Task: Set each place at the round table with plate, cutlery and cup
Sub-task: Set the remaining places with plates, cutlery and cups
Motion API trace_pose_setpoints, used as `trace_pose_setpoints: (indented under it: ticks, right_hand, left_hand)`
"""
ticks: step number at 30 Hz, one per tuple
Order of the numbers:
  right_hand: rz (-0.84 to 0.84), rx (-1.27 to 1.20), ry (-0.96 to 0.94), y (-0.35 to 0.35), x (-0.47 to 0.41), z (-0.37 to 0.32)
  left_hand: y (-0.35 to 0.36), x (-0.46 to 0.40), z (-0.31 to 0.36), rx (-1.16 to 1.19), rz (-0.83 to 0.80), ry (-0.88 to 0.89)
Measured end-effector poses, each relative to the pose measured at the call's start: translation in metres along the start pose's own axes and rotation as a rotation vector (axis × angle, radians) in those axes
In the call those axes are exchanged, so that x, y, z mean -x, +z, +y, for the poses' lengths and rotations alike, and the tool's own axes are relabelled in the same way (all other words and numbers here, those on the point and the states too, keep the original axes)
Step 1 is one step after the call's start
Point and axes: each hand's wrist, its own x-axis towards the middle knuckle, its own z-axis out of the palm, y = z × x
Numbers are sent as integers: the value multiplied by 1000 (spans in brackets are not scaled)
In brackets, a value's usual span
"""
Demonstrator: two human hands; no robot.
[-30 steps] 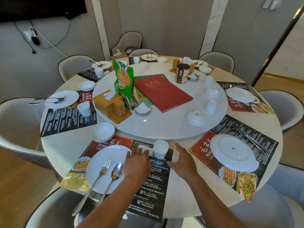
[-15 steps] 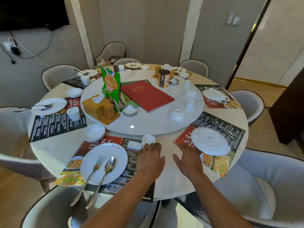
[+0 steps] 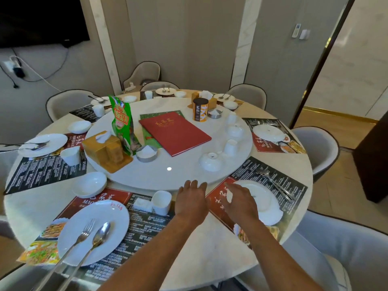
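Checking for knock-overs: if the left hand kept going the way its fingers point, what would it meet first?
Probably the rim of the turntable just ahead of the left hand; farther on stands an upturned white bowl. Height is unclear.

Soft, even indoor light — fairly bright, with warmer daylight spilling through the doorway at the right. One small round glare spot sits on the white turntable near its front edge. Shadows are faint. Wide-angle bending curves the bench rim and walls at the edges — both hands look slightly motion-blurred.
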Motion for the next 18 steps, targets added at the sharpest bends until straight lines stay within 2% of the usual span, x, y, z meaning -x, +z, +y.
trace_pose_setpoints:
  ticks: [10, 15, 18]
  right_hand:
    - [-48, -19, -60, -10, -81, 62]
    - [-113, 31, -96, 13, -131, 71]
    - [-180, 84, -109, 27, -161, 73]
  left_hand:
    - [33, -78, 48, -6, -21, -96]
    - [52, -128, 39, -15, -44, -66]
    - [67, -162, 24, -87, -112, 22]
